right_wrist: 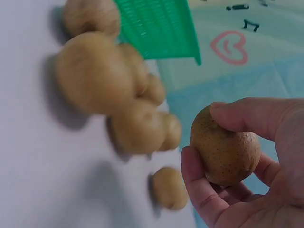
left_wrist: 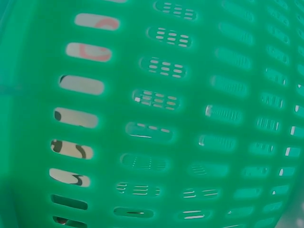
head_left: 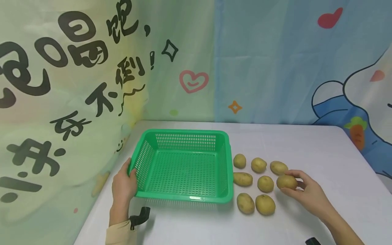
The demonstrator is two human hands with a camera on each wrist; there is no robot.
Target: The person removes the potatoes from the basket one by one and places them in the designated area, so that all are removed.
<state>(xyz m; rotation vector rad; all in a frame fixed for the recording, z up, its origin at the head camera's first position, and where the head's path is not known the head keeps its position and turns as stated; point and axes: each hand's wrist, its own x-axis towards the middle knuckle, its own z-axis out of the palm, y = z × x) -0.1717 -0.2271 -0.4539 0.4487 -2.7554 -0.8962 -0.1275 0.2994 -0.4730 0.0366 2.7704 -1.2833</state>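
On the left, my left hand point(head_left: 124, 183) grips the left rim of a green plastic basket point(head_left: 183, 196), thumb on the inner side. Its slotted wall point(left_wrist: 180, 114) fills the left wrist view, where the hand itself is out of sight. The basket's mesh floor is visible in the head view. My right hand point(head_left: 309, 194) holds a potato point(head_left: 287, 182) between thumb and fingers. In the right wrist view, that potato point(right_wrist: 225, 147) looks raised off the table, with the thumb over its top. Several other potatoes point(head_left: 265, 184) lie in loose rows between the basket and this hand.
A white table point(head_left: 190, 224) carries everything. Behind it hangs a blue printed curtain point(head_left: 260, 68), and a pale printed sheet with dark lettering point(head_left: 76, 126) runs along the left side. Black straps or mounts point(head_left: 140, 217) show by the wrists.
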